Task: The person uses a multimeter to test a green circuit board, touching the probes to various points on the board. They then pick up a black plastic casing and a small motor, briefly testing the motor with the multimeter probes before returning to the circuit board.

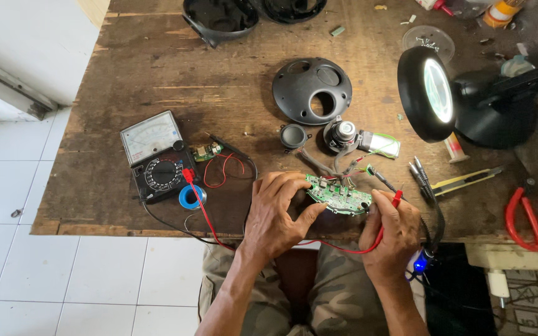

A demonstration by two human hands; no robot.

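Observation:
My left hand [276, 214] grips the near left edge of a green circuit board [339, 195] lying at the front of the wooden table [157, 81]. My right hand [393, 233] holds a red test probe [396, 199] whose tip rests at the board's right end. The probe's red lead [205, 214] runs left to an analog multimeter [157, 157]. Grey wires go from the board to a small speaker [341, 134] and a battery pack [381, 144].
A black round housing [311, 90] with holes lies behind the board. A lit magnifier lamp [431, 93] stands at right. Red-handled cutters [533, 218], a yellow tool [465, 180], a blue tape roll [191, 197] and a small tweeter [294, 135] lie nearby.

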